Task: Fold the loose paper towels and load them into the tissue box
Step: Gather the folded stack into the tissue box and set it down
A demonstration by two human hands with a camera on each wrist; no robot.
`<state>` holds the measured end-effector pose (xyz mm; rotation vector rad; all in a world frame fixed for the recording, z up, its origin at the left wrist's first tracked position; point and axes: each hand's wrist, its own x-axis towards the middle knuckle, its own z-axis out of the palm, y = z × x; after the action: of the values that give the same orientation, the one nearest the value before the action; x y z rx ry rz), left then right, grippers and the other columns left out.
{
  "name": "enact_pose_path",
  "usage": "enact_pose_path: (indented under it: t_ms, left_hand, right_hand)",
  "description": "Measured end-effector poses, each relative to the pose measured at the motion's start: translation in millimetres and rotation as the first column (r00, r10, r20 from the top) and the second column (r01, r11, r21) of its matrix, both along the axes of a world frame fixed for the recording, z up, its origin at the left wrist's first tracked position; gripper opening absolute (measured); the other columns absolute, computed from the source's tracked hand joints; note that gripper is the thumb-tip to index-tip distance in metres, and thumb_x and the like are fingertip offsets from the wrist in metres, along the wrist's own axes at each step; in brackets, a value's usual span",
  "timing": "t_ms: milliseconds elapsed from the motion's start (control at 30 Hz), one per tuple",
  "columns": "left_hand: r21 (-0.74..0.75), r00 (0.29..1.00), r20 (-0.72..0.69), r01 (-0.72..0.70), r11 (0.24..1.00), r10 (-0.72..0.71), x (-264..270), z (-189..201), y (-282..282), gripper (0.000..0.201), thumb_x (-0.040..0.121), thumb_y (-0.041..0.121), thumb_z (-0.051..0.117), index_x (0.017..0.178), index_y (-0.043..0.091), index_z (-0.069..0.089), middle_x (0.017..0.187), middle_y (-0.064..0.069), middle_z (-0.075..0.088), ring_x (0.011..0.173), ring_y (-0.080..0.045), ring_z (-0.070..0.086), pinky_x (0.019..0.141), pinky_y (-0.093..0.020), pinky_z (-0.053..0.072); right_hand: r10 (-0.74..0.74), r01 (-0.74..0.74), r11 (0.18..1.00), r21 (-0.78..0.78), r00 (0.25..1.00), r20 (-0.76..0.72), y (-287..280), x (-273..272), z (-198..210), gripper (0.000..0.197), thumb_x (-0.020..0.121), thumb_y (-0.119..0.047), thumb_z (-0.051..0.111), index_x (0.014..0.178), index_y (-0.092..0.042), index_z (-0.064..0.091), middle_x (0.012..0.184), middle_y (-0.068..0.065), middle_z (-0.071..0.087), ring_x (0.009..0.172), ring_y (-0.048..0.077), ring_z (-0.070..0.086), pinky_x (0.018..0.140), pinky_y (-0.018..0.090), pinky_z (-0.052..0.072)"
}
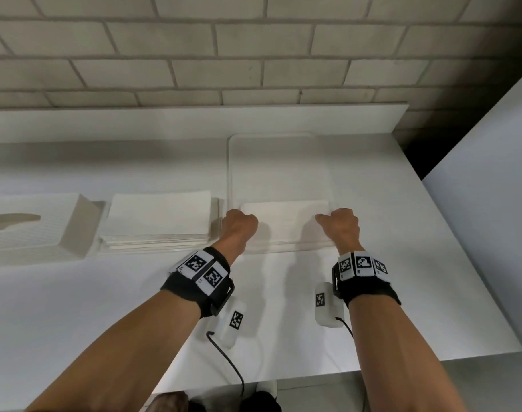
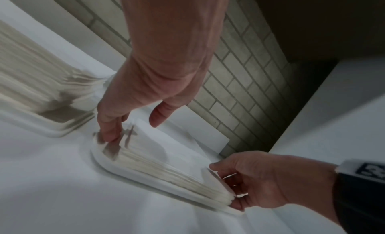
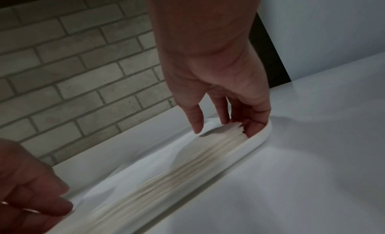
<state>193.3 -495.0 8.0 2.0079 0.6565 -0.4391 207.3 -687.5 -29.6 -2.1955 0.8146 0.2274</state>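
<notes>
Both hands at frame centre: left hand (image 1: 241, 223) and right hand (image 1: 341, 223) each pinched an end of the folded towel stack (image 1: 285, 221) (lying in white tray (image 1: 279, 162)).

On your table (image 1: 387, 307), the tray (image 1: 279, 150) sits at twelve o'clock, holding a folded towel stack (image 1: 285, 221) at its near end. A second stack (image 1: 157, 221) lies at ten o'clock, the tissue box (image 1: 30, 230) beyond it at nine, the brick wall (image 1: 253, 55) behind.
</notes>
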Motion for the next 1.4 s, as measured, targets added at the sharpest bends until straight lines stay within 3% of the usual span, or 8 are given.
enact_pose_path:
  t_ms: [133,233,367,733,867,1067,1167,1400]
  left_hand:
    - [0.037,0.996,-0.076,0.038,0.999,-0.035,15.1,-8.3,-3.7,0.015,0.090,0.003,0.047,0.076,0.005,0.042,0.091,-0.009,0.051,0.063,-0.016,0.044,0.051,-0.024,0.039]
    - [0.023,0.990,-0.135,0.032,0.999,-0.029,24.6,-11.3,-6.7,0.010,0.085,0.005,0.057,0.092,0.002,0.051,0.084,-0.009,0.053,0.068,-0.020,0.051,0.064,-0.026,0.047]
    - [0.019,0.988,-0.154,0.025,1.000,-0.022,25.6,-13.4,-11.3,0.038,0.085,0.013,0.060,0.121,0.004,0.051,0.131,-0.017,0.043,0.112,-0.030,0.051,0.094,-0.037,0.050]
    - [-0.402,0.991,0.055,-0.091,0.911,0.124,18.9,15.4,-14.4,0.054,0.083,0.010,0.067,0.131,0.007,0.043,0.128,-0.006,0.053,0.111,-0.025,0.053,0.089,-0.034,0.044]
    - [-0.539,0.969,0.236,0.072,0.839,0.069,16.0,58.4,-19.3,0.075,0.076,0.011,0.073,0.140,0.019,0.035,0.129,-0.005,0.056,0.107,-0.023,0.061,0.091,-0.040,0.052]
    - [-0.709,0.923,0.378,0.240,0.663,0.069,2.3,127.3,20.4,0.045,0.073,0.004,0.070,0.117,0.006,0.060,0.103,-0.006,0.073,0.087,-0.021,0.070,0.066,-0.028,0.054]
    - [-0.718,0.940,0.334,0.201,0.666,0.077,-8.3,124.9,57.9,0.014,0.080,0.002,0.063,0.092,0.010,0.066,0.087,-0.003,0.070,0.077,-0.016,0.067,0.062,-0.023,0.052]
    - [-0.590,0.985,0.121,-0.025,0.807,0.120,-55.2,55.9,140.5,0.020,0.081,0.005,0.067,0.100,0.001,0.068,0.099,-0.012,0.071,0.091,-0.028,0.065,0.075,-0.032,0.050]
  right_hand:
    - [-0.009,0.009,1.000,-0.011,0.999,-0.041,2.6,2.6,-3.0,0.041,0.085,-0.020,0.068,0.115,0.007,0.059,0.121,0.021,0.062,0.114,0.036,0.059,0.089,0.033,0.047]
    - [-0.018,0.016,1.000,-0.026,0.999,-0.052,3.7,4.2,-6.4,0.044,0.084,-0.022,0.070,0.117,0.005,0.057,0.125,0.021,0.060,0.116,0.036,0.057,0.096,0.038,0.047]
    - [-0.013,0.012,0.999,-0.042,0.999,-0.040,6.2,2.8,-6.0,0.044,0.083,-0.023,0.072,0.114,0.006,0.060,0.125,0.021,0.060,0.118,0.036,0.055,0.101,0.041,0.046]
    - [-0.141,0.140,0.980,0.139,0.990,-0.004,-0.1,3.3,-3.1,0.042,0.087,-0.034,0.066,0.110,0.001,0.060,0.117,0.016,0.064,0.102,0.031,0.061,0.091,0.038,0.050]
    - [-0.424,0.341,0.750,0.566,0.906,0.015,-0.9,1.6,-1.3,0.072,0.091,-0.063,0.041,0.114,0.002,0.062,0.104,0.014,0.068,0.094,0.032,0.065,0.087,0.048,0.056]
    - [-0.468,0.201,0.081,0.976,0.872,-0.141,15.4,-22.0,17.3,0.062,0.093,-0.047,0.042,0.133,0.000,0.050,0.140,0.028,0.048,0.110,0.046,0.059,0.083,0.056,0.053]
    - [-0.353,0.094,0.028,0.995,0.932,-0.078,33.5,-31.4,36.5,0.069,0.086,-0.043,0.039,0.136,0.004,0.047,0.131,0.038,0.052,0.110,0.052,0.060,0.079,0.056,0.056]
    - [-0.120,0.022,0.168,0.986,0.993,-0.002,89.1,-65.4,58.1,0.079,0.081,-0.074,0.045,0.125,-0.010,0.063,0.122,0.015,0.067,0.107,0.034,0.065,0.088,0.046,0.054]
